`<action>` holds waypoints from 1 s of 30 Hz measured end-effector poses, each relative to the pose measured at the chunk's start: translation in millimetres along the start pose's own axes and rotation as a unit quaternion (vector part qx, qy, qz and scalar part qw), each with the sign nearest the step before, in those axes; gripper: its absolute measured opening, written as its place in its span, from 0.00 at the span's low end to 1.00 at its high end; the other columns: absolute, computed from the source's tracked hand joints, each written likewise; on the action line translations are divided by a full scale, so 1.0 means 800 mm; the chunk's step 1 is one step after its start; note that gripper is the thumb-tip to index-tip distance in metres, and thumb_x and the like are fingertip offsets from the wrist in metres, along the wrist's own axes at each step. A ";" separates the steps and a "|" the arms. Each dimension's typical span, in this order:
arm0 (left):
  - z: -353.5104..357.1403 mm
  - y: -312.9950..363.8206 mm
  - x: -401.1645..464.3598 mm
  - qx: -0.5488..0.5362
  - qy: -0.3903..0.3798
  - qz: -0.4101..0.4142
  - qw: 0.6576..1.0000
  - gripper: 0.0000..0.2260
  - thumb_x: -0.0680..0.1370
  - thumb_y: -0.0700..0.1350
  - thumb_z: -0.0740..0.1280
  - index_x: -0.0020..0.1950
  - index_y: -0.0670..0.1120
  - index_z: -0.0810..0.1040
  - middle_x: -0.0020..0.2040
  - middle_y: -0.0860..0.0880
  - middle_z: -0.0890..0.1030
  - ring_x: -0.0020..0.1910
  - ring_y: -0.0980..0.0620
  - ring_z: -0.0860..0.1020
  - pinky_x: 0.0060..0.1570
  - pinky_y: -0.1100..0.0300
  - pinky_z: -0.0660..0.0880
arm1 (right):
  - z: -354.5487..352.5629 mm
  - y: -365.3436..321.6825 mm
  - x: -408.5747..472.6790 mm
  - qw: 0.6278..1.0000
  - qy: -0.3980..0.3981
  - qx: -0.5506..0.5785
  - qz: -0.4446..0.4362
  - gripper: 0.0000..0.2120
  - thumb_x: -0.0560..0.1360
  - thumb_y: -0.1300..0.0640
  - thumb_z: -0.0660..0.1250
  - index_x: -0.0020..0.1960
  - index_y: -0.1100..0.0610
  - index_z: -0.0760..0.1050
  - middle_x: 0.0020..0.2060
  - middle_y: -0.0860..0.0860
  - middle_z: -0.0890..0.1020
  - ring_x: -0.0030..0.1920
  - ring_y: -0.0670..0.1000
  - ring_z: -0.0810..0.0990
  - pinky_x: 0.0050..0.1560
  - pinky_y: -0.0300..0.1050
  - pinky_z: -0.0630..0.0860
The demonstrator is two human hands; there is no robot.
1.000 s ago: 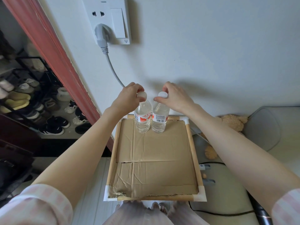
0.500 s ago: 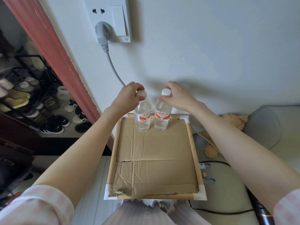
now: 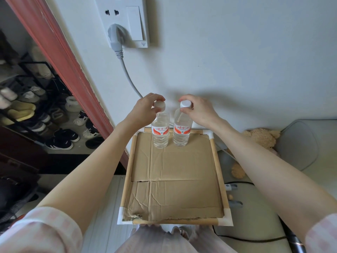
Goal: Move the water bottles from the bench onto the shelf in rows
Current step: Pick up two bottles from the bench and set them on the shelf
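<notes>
Two clear water bottles with red-and-white labels and white caps stand upright at the far edge of the shelf (image 3: 217, 161), a wooden frame lined with brown cardboard. My left hand (image 3: 145, 110) pinches the cap of the left bottle (image 3: 160, 134). My right hand (image 3: 198, 111) pinches the cap of the right bottle (image 3: 182, 131). A small gap separates the two bottles. The bench and any other bottles are out of view.
A white wall with a socket plate (image 3: 125, 21) and a grey plug cable (image 3: 127, 73) rises just behind the bottles. A red door frame (image 3: 60, 57) and a shoe rack (image 3: 32, 110) lie to the left. A plush toy (image 3: 259, 137) and a grey chair (image 3: 299, 143) sit right.
The two bottles, touching a second ago, now stand slightly apart; my right hand shifted its bottle to the right. Both hands stay on the caps.
</notes>
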State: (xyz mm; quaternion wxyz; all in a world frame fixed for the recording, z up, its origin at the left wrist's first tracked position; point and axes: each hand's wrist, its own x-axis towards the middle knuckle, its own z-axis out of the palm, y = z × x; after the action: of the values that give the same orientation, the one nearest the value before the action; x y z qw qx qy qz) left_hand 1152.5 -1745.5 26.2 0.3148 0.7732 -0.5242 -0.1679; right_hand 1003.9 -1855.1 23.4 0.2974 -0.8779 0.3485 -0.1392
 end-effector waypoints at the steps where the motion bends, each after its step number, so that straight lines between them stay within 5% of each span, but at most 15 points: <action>1: 0.001 0.000 0.000 0.002 0.000 -0.003 1.000 0.15 0.75 0.35 0.61 0.62 0.43 0.72 0.61 0.44 0.75 0.56 0.46 0.74 0.49 0.68 0.63 | 0.001 -0.002 0.000 1.000 0.000 -0.002 -0.001 0.13 0.74 0.56 0.64 0.58 0.52 0.74 0.33 0.44 0.71 0.43 0.49 0.71 0.45 0.40 0.63; 5: 0.005 -0.002 0.000 0.031 -0.002 -0.035 0.999 0.17 0.77 0.40 0.60 0.66 0.41 0.67 0.62 0.40 0.73 0.57 0.43 0.74 0.56 0.60 0.65 | 0.004 -0.008 0.006 1.000 -0.019 -0.002 -0.010 0.13 0.74 0.56 0.65 0.59 0.52 0.74 0.41 0.50 0.76 0.45 0.51 0.73 0.45 0.40 0.64; 10: -0.002 -0.003 -0.004 0.010 -0.017 -0.049 0.999 0.14 0.76 0.44 0.63 0.61 0.41 0.72 0.57 0.43 0.77 0.52 0.45 0.76 0.50 0.61 0.67 | 0.008 -0.013 0.014 1.000 -0.031 0.000 0.003 0.22 0.73 0.56 0.67 0.66 0.55 0.68 0.60 0.56 0.77 0.56 0.53 0.75 0.55 0.42 0.67; 25: 0.011 -0.007 0.010 0.008 0.052 -0.067 0.996 0.08 0.75 0.36 0.62 0.53 0.41 0.75 0.51 0.39 0.76 0.50 0.40 0.74 0.52 0.49 0.72 | 0.011 -0.009 0.022 1.000 -0.019 0.001 0.015 0.17 0.73 0.54 0.66 0.61 0.56 0.71 0.54 0.57 0.79 0.54 0.54 0.74 0.49 0.41 0.66; 30: 0.009 -0.007 0.004 -0.014 0.051 -0.049 0.997 0.09 0.75 0.40 0.64 0.55 0.42 0.75 0.53 0.42 0.77 0.47 0.47 0.76 0.48 0.59 0.69 | 0.007 -0.007 0.023 0.999 -0.022 0.029 0.017 0.16 0.71 0.57 0.69 0.57 0.57 0.74 0.52 0.56 0.78 0.52 0.54 0.76 0.51 0.45 0.70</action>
State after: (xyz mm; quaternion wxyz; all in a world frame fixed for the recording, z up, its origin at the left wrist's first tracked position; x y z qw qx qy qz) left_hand 1153.2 -1749.0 17.4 0.3429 0.8013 -0.4664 -0.1511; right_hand 1022.9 -1862.4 23.6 0.3323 -0.8656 0.3531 -0.1249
